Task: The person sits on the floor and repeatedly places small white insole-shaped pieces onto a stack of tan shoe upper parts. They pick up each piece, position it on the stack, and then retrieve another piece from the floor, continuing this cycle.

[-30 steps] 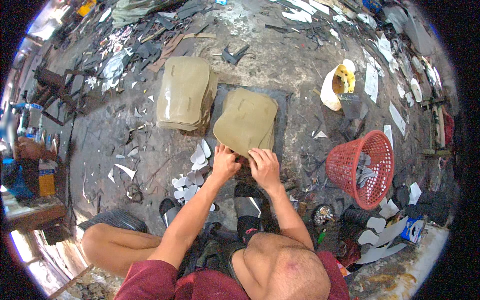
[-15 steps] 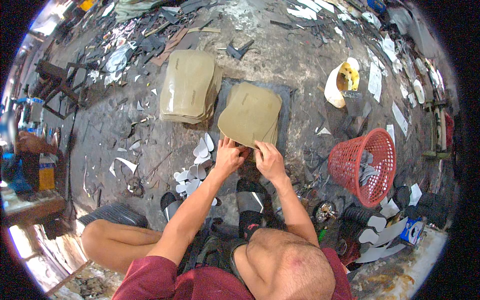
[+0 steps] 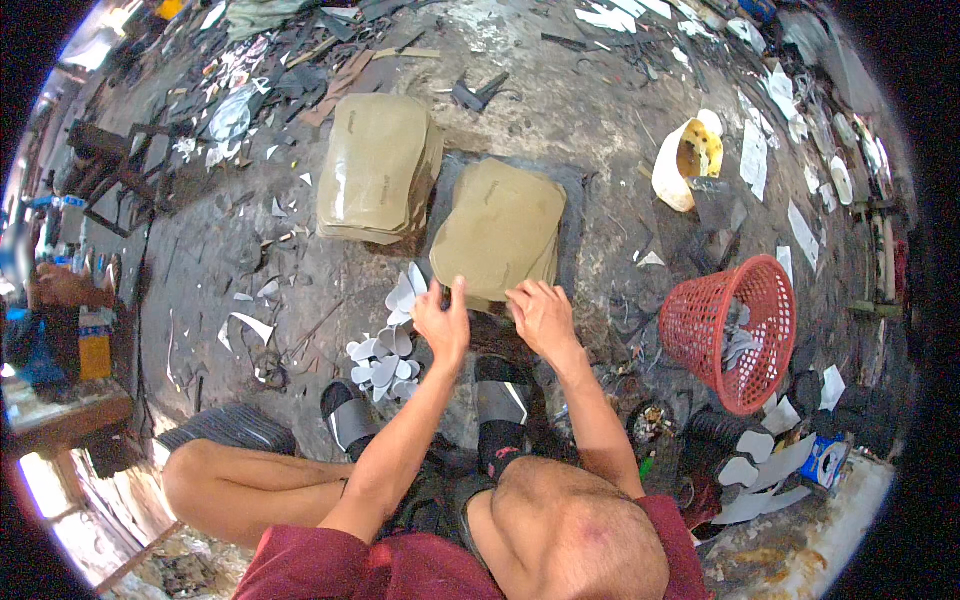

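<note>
A stack of olive-tan, insole-shaped sheets [image 3: 497,222] lies in front of me on a dark square slab [image 3: 577,185]. At its near left corner is my left hand [image 3: 441,325], thumb and forefinger apart, the other fingers partly hidden. My right hand [image 3: 545,318] pinches the near right edge of the top sheet, though its thumb is mostly out of sight. To the left stands a taller pile of similar glossy sheets [image 3: 375,165]. Several small pale-grey oval pieces [image 3: 382,360] are heaped beside my left forearm.
A red perforated basket [image 3: 690,330] leans at the right with grey scraps inside. Beyond it lies a cut-open white and yellow container [image 3: 672,165]. Offcuts [image 3: 350,75] litter the far floor. A low wooden bench [image 3: 70,415] stands left; my sandalled foot [image 3: 497,400] is close to the stack.
My left hand has shifted left along the near edge and turned, its thumb now raised. The top sheet has turned slightly. My right hand stays near the same corner.
</note>
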`<action>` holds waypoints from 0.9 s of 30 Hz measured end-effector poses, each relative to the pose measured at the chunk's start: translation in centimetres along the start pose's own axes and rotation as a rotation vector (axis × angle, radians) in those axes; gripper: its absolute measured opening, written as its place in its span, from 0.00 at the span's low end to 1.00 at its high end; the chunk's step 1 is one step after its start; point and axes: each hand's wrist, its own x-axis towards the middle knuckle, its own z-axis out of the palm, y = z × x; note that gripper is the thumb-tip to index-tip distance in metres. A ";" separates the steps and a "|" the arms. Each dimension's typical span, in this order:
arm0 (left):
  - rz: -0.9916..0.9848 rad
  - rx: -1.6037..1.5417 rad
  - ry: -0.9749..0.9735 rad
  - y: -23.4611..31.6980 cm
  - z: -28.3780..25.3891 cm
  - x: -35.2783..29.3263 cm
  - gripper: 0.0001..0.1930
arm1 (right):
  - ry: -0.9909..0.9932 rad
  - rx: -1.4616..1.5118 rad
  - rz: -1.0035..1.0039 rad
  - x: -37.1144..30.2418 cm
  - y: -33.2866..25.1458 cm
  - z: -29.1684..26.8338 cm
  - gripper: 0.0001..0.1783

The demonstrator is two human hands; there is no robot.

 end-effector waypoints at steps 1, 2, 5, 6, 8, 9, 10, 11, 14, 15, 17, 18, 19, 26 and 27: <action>0.049 -0.107 0.010 0.2 0.1 1.1 0.20 | 0.009 -0.109 0.021 -0.2 -0.3 0.1 0.20; 0.144 -0.174 0.027 0.6 0.4 1.8 0.20 | 0.019 -0.090 0.033 -0.4 -0.7 0.1 0.22; 0.225 -0.388 -0.088 1.9 1.1 3.3 0.25 | -0.077 -0.103 0.106 -0.1 -1.5 0.8 0.26; 0.330 -0.359 -0.123 2.3 1.1 3.5 0.24 | -0.055 -0.045 0.157 0.1 -1.6 1.0 0.26; 0.311 -0.202 -0.227 3.0 0.8 3.3 0.30 | -0.060 0.051 0.299 0.8 -1.6 1.5 0.27; 0.229 -0.484 -0.225 3.3 0.6 3.1 0.30 | 0.095 0.148 0.382 0.9 -1.5 1.6 0.31; 0.067 -0.747 -0.242 3.6 0.4 2.9 0.30 | 0.262 0.533 0.484 1.2 -1.3 1.7 0.32; -0.192 -0.986 -0.331 3.7 -0.2 2.3 0.30 | 0.366 0.932 0.647 1.1 -0.9 1.6 0.32; -0.328 -1.114 -0.437 3.8 -1.4 0.8 0.30 | 0.266 1.750 0.949 0.8 0.1 1.0 0.33; -0.369 -1.166 -0.430 3.8 -1.8 0.4 0.32 | 0.267 1.816 0.932 0.6 0.4 0.5 0.32; -0.418 -1.156 -0.429 3.4 -2.6 -0.4 0.32 | 0.209 1.944 0.983 0.4 0.4 -0.1 0.27; -0.430 -1.163 -0.425 3.1 -2.9 -0.6 0.32 | 0.156 1.883 0.928 0.4 0.2 -0.4 0.25; -0.385 -1.171 -0.418 2.8 -3.1 -0.9 0.31 | 0.103 1.823 0.875 0.4 -0.1 -0.6 0.22; -0.659 -1.261 -0.573 0.2 -3.4 -1.0 0.25 | 0.017 1.964 0.786 0.6 -1.8 -1.3 0.17; -0.647 -1.286 -0.577 0.0 -3.5 -0.9 0.24 | 0.025 2.002 0.797 0.3 -1.7 -1.4 0.17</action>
